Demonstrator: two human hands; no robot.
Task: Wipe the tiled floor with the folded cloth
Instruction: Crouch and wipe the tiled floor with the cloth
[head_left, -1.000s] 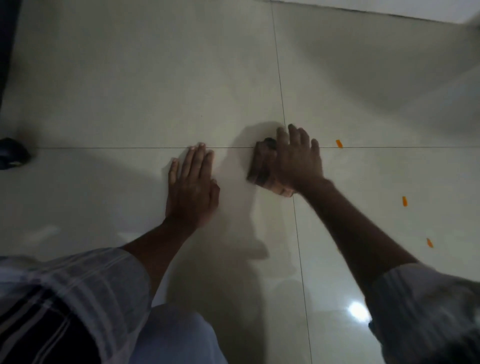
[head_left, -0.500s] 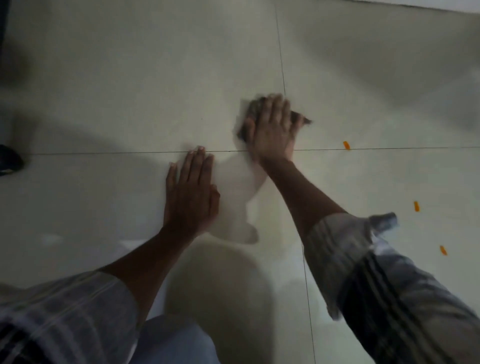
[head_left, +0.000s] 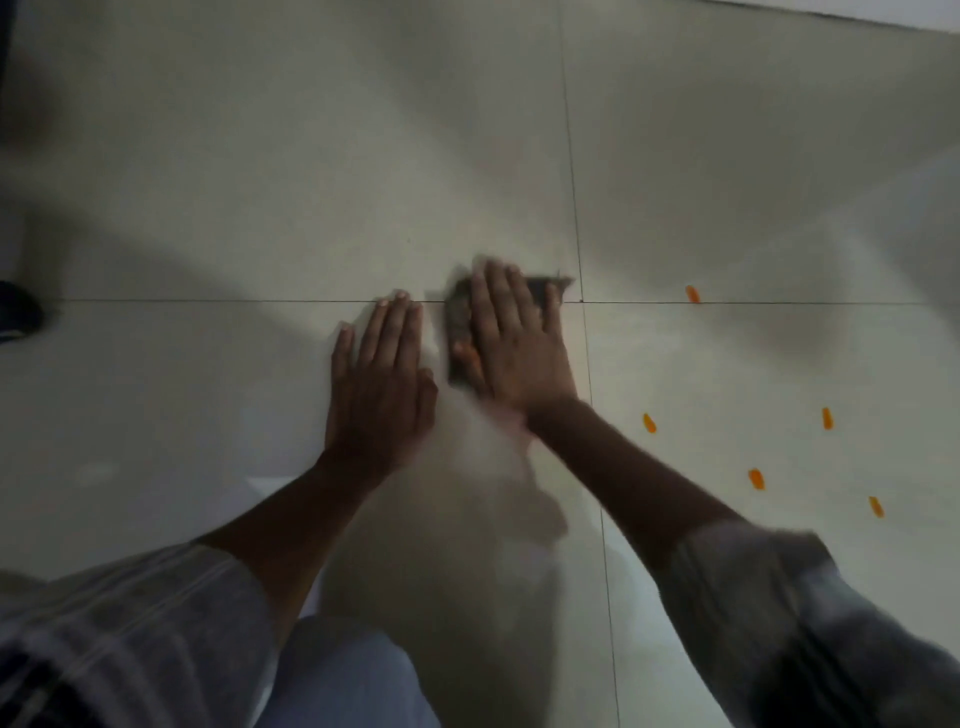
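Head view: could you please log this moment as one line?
right hand presses dark folded cloth | left hand flat on pale tiled floor | small orange flecks at right

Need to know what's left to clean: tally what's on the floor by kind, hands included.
Orange bits: 5
Folded cloth: 1
Hands, left hand and right hand: 2
Dark object at the left edge: 1
Total: 9

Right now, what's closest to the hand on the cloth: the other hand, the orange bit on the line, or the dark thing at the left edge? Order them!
From the right hand on the cloth:
1. Left hand: just beside it, leftward.
2. Orange bit: to the right, on the tile line.
3. Dark thing: far at the left edge.
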